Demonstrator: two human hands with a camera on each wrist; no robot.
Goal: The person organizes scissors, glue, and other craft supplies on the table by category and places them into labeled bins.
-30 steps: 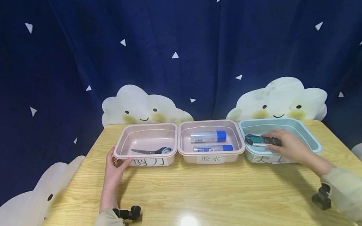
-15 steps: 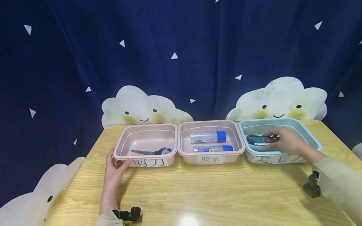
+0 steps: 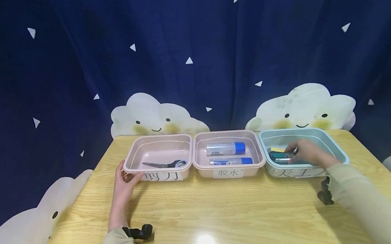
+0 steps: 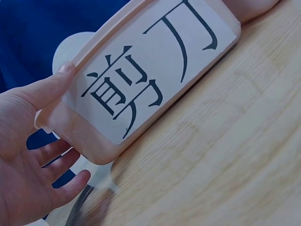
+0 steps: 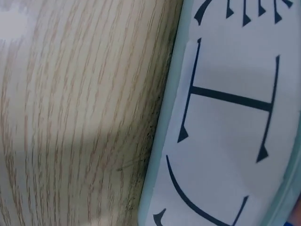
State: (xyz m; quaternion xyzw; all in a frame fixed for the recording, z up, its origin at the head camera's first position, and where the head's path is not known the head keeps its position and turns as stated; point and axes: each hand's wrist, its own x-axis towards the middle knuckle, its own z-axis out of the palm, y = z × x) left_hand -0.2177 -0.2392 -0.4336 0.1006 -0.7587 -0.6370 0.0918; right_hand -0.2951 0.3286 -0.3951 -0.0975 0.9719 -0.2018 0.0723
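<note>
My left hand [image 3: 122, 185] grips the left corner of a pink bin [image 3: 162, 138], which holds scissors [image 3: 164, 164]. In the left wrist view the thumb [image 4: 47, 89] lies on the bin's rim and the other fingers are at its side. Down inside the blue bin [image 3: 335, 151] at the right, my right hand [image 3: 310, 153] holds a green and dark utility knife [image 3: 281, 155] between thumb and fingers. Something yellow [image 3: 276, 149] shows behind the knife. The right wrist view has mostly the blue bin's label [image 5: 230, 117]; the knife is out of sight there.
Between the two bins stands another pink bin [image 3: 203, 171] with two blue-capped glue sticks, one the upper glue stick [image 3: 221, 148]. All three bins have front labels and stand in a row on the wooden table [image 3: 230, 211]. A dark blue curtain [image 3: 174, 31] hangs behind.
My right hand has lowered the utility knife deeper into the blue bin, and the right forearm has shifted left. The yellow item has come into view. My left hand stays on the pink bin.
</note>
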